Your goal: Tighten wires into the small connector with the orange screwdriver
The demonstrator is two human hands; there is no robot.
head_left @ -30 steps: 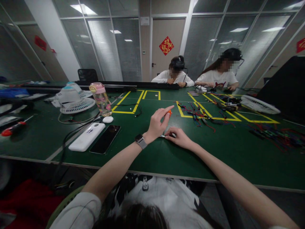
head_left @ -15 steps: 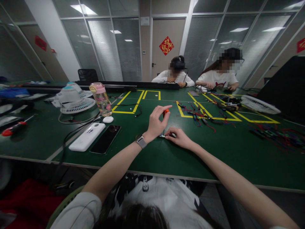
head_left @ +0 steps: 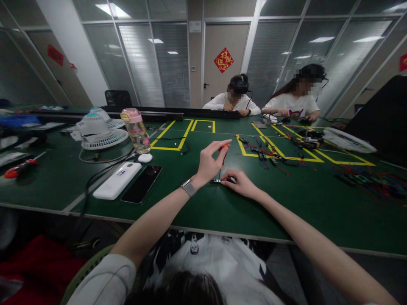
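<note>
My left hand (head_left: 211,163) is raised over the green table, its fingers closed around the orange and black handle of a screwdriver (head_left: 225,149). The thin shaft points down toward a small dark part with a shiny end (head_left: 216,181), probably a circuit piece, lying on the table. My right hand (head_left: 239,184) rests beside it, fingertips pinching the part's right end; a dark rounded bit shows between the fingers. Exactly what the part is, I cannot make out. A phone (head_left: 142,184) and a white power bank (head_left: 117,181) lie left of my hands.
A pink-lidded bottle (head_left: 136,130), a white earbud case (head_left: 145,158) and white fans (head_left: 103,133) stand left. Tangled wires (head_left: 262,150) lie ahead right, with another wire bundle (head_left: 373,180) farther right. A second screwdriver (head_left: 20,168) lies far left. Two people sit across the table.
The left fingers have shifted slightly on the screwdriver handle, with the index finger and thumb at its top. The right hand stays on the small part. The view has moved slightly.
</note>
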